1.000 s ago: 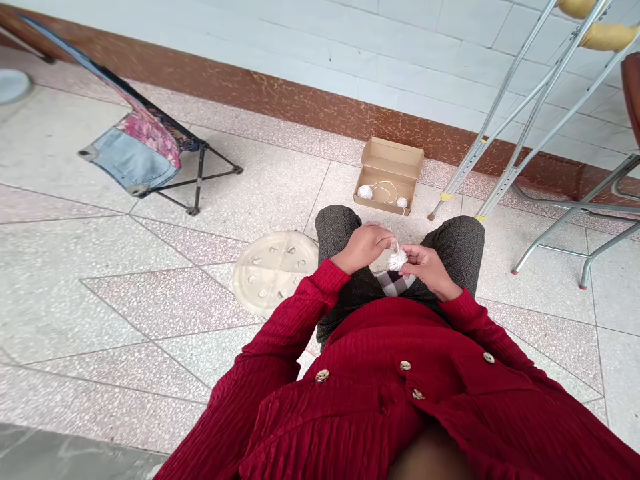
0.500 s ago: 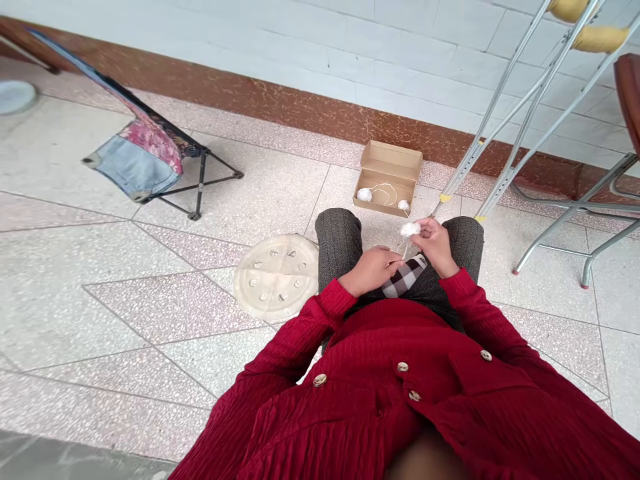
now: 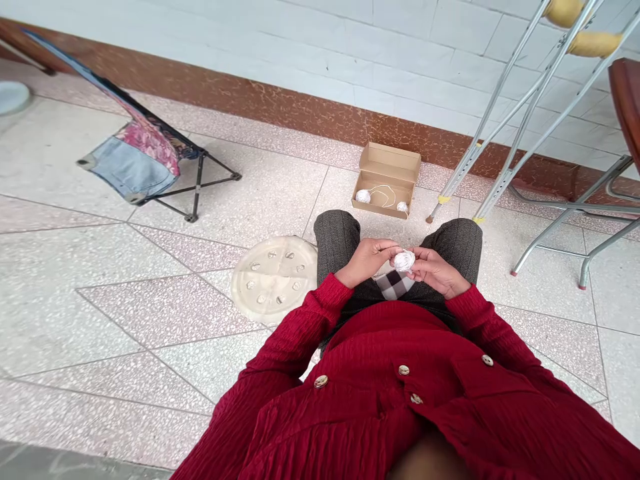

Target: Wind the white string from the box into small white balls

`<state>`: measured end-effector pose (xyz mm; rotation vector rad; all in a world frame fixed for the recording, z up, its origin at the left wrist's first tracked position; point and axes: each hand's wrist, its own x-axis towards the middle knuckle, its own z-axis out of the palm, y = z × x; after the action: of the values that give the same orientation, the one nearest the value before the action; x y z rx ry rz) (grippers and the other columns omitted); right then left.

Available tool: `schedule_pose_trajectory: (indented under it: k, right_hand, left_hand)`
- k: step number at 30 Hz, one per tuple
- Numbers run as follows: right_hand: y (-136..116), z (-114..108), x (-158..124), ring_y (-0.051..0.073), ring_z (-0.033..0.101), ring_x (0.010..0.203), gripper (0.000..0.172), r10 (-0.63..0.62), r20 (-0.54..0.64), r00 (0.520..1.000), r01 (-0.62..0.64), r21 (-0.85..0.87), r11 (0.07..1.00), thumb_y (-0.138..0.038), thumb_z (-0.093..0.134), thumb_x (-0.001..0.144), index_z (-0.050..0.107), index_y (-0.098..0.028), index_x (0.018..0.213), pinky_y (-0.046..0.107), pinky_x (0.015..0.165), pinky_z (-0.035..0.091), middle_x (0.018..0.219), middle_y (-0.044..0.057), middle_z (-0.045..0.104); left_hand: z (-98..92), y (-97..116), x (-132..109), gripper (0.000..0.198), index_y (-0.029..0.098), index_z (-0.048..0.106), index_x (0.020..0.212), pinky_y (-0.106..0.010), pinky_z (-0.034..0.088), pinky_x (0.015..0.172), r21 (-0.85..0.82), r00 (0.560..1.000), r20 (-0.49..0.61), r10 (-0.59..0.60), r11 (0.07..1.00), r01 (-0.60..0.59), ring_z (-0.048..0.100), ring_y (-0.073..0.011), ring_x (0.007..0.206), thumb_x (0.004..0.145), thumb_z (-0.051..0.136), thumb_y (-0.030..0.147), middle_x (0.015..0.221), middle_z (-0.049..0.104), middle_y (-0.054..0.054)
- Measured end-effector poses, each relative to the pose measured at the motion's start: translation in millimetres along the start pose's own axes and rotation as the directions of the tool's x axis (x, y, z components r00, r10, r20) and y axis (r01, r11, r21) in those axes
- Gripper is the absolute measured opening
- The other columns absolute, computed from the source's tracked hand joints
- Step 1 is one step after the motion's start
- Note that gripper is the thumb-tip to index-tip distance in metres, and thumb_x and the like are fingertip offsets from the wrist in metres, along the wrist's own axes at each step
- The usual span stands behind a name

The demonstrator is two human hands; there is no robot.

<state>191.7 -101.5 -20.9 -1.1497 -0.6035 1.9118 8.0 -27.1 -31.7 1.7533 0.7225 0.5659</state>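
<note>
Head view: the ball [image 3: 404,261] is now between the two hands over the lap, just above the checked cloth [image 3: 393,287]. Half a second ago it was farther forward, near the right knee, with a strand running down to the lower left hand [image 3: 367,260]. That hand has since risen, its fingertips now at the ball's left side; whether they pinch the strand, I cannot tell. The right hand [image 3: 435,272] pinches the ball from the right, as before. The box [image 3: 390,162] remains on the floor beyond the knees, two smaller-looking balls [image 3: 363,196] inside.
</note>
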Motion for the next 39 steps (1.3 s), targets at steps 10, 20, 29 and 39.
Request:
schedule_pose_trajectory:
  k: [10, 20, 29, 39]
  right_hand:
    - [-7.6, 10.7, 2.5, 0.012, 0.058, 0.063, 0.032, -0.133, -0.132, 0.982, 0.139, 0.037, 0.990, -0.025, 0.081, 0.061, 0.071, -0.020, 0.090, 0.024, 0.057, 0.048, 0.081, 0.002, 0.070]
    - [-1.8, -32.8, 45.4, 0.010, 0.052, 0.053, 0.037, -0.489, -0.357, 0.796, 0.288, -0.489, 0.824, -0.018, 0.075, 0.055, 0.057, -0.022, 0.087, 0.022, 0.047, 0.039, 0.068, -0.006, 0.060]
    - [20.2, -2.8, 5.0, 0.009, 0.053, 0.051, 0.034, -0.122, -0.014, 0.992, 0.117, -0.191, 0.975, -0.021, 0.076, 0.063, 0.061, -0.021, 0.093, 0.020, 0.045, 0.038, 0.073, -0.003, 0.065]
    - [-2.5, -30.1, 47.6, 0.010, 0.051, 0.052, 0.038, -0.496, -0.424, 0.758, 0.345, -0.386, 0.856, -0.021, 0.075, 0.054, 0.054, -0.023, 0.087, 0.021, 0.045, 0.037, 0.069, -0.006, 0.060]
  left_hand:
    - [0.7, -8.6, -2.3, 0.040, 0.015, 0.061, 0.064, -0.024, 0.042, 0.072, 0.258, 0.996, -0.063, 0.063, 0.965, -0.045, 0.056, -0.0127, 0.071, 0.097, 0.046, 0.031, 0.068, 0.062, -0.001]
    - [15.4, -5.8, -13.6, 0.032, 0.019, 0.068, 0.077, -0.037, 0.041, 0.103, 0.506, 0.978, 0.160, 0.133, 0.840, -0.197, 0.060, -0.0145, 0.070, 0.098, 0.046, 0.027, 0.070, 0.067, -0.001]
    - [-10.3, -16.2, 1.1, 0.036, 0.016, 0.067, 0.071, -0.029, 0.045, 0.088, 0.344, 0.993, 0.086, 0.079, 0.933, -0.104, 0.058, -0.0133, 0.071, 0.097, 0.047, 0.031, 0.069, 0.066, 0.000]
    - [21.8, -19.6, -13.3, 0.036, 0.016, 0.065, 0.068, -0.029, 0.045, 0.087, 0.358, 0.988, 0.150, 0.040, 0.929, -0.092, 0.058, -0.0135, 0.069, 0.097, 0.049, 0.030, 0.066, 0.065, 0.000]
